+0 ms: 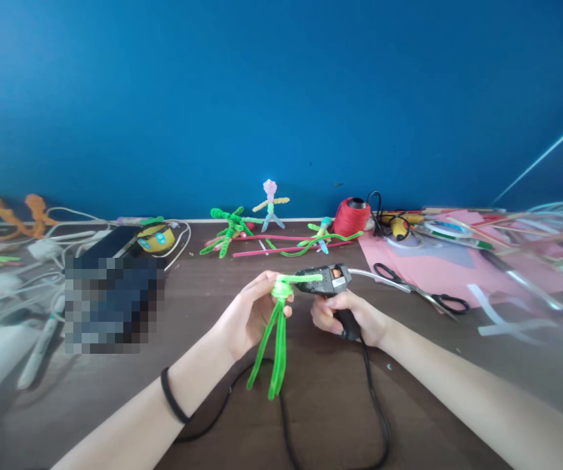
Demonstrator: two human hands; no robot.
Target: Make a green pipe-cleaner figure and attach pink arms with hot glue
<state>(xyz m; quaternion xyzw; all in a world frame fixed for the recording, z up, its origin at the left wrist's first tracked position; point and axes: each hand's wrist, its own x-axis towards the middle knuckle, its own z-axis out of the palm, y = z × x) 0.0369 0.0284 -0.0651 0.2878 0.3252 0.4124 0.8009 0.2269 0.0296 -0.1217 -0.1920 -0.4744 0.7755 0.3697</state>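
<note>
Two bare hands are busy over the middle of the surface (193, 294). The left hand (245, 316) is pinching a bright green pipe-cleaner piece (281, 288) by its coiled top, with the loose strands dangling toward the front edge and one strand sticking out sideways to the right. The right hand (362, 320) is wrapped around the handle of a black glue gun (323, 282), nose pointed left at the green coil. That side strand crosses in front of the nose, and I honestly can't tell if they touch. There's a black band (171, 398) on the left wrist, and a black cord (386, 437) runs from the gun's handle down to the front edge.

Further out, the right side has scissors (421, 292) lying partly over pink paper (396, 264), with some white strips (497, 320) nearby. Toward the back edge there's a red thread spool (347, 219), a little yellow-and-blue figure (323, 230), pink pipe cleaners (257, 252), a darker green figure (232, 225) and a pink-headed one (270, 189) upright near the blue wall (281, 98).

Over by the back left corner: blurry orange shapes (0, 210), plus a round yellow thing (157, 240) next to white cables.
</note>
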